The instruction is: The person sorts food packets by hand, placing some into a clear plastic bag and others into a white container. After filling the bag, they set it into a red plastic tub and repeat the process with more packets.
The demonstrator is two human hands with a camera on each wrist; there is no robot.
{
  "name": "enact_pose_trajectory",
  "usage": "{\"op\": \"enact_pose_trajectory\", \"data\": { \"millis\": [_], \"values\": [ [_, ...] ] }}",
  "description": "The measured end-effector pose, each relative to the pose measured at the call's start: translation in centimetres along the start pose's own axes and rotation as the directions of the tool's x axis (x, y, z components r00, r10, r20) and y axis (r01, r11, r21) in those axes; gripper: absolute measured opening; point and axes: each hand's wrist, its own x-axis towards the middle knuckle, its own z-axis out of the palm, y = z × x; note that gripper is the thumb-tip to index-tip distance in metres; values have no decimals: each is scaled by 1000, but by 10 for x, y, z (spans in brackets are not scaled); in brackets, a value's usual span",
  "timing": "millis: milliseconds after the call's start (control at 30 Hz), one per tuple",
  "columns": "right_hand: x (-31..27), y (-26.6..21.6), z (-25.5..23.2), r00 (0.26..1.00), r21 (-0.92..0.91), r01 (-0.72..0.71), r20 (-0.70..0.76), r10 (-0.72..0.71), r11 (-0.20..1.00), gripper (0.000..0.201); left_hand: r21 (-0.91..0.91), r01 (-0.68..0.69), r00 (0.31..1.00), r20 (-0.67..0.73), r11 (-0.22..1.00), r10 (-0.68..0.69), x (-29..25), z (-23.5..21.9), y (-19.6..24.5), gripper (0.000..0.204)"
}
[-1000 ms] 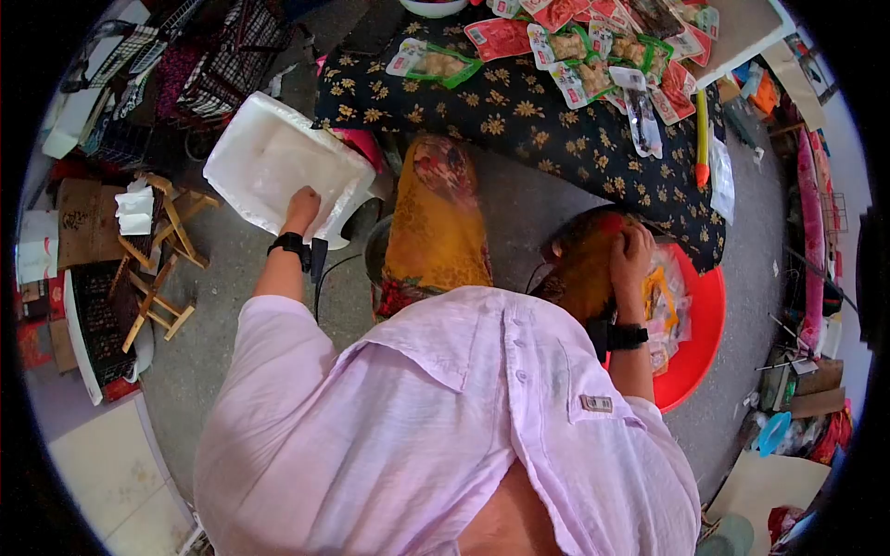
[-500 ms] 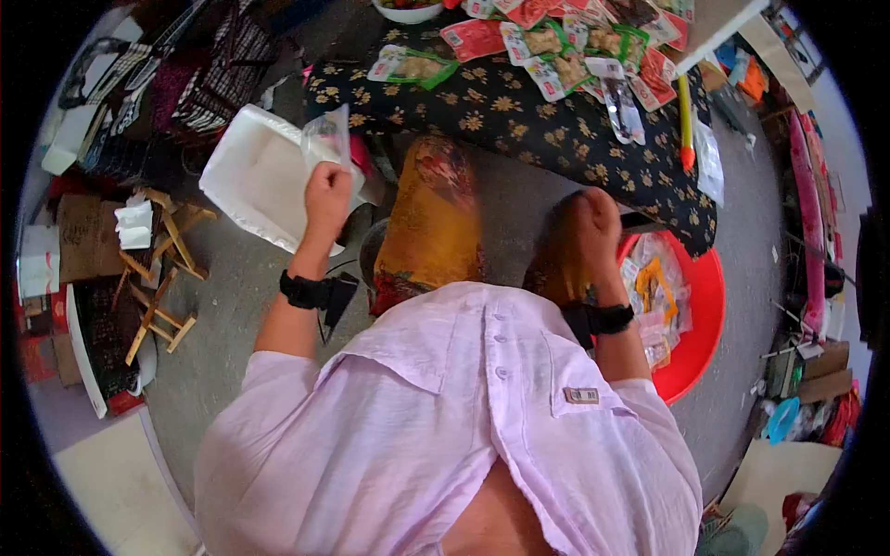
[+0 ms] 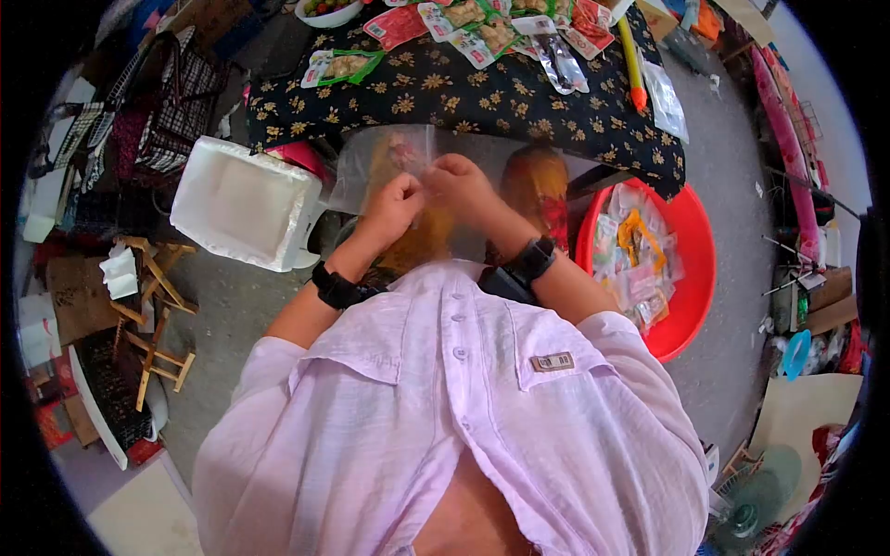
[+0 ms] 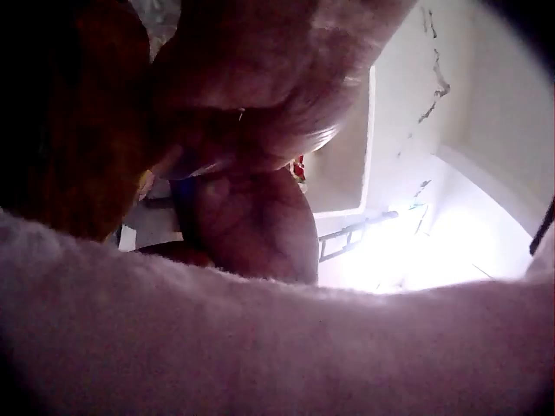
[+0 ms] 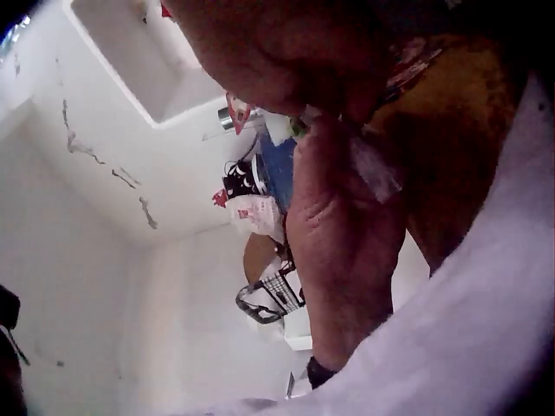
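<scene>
The left hand [image 3: 394, 206] and right hand [image 3: 461, 183], apart a moment ago, are now brought together before the chest, both pinching the clear plastic bag [image 3: 371, 171] lifted from the white foam box [image 3: 243, 206]; beyond, the red basin [image 3: 697, 269] is left untouched.

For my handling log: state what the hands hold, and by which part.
Both the left hand and the right hand pinch a clear plastic bag at its top edge, near the middle.
</scene>
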Motion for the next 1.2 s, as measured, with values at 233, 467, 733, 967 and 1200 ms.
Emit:
{"op": "enact_pose_trajectory", "data": {
  "millis": [233,467,733,967,1200],
  "values": [
    [0,11,-12,988,-46,155,28,-154,987,13,-378,90,995,83,922,-62,4,-3,-5,9],
    [8,5,-19,857,-409,514,216,-468,754,13,82,-140,951,-265,987,157,-2,-9,6,9],
    [10,-41,-9,914,-454,397,278,-297,798,14,591,-264,730,-394,762,559,-12,-26,45,14],
    [59,-72,-28,843,-602,417,-23,-537,681,28,955,-226,449,-75,194,890,-4,-56,98,27],
    [123,-99,-56,610,-995,32,-58,-790,98,43,973,-66,586,-142,222,798,18,-60,107,25]
  ]
}}
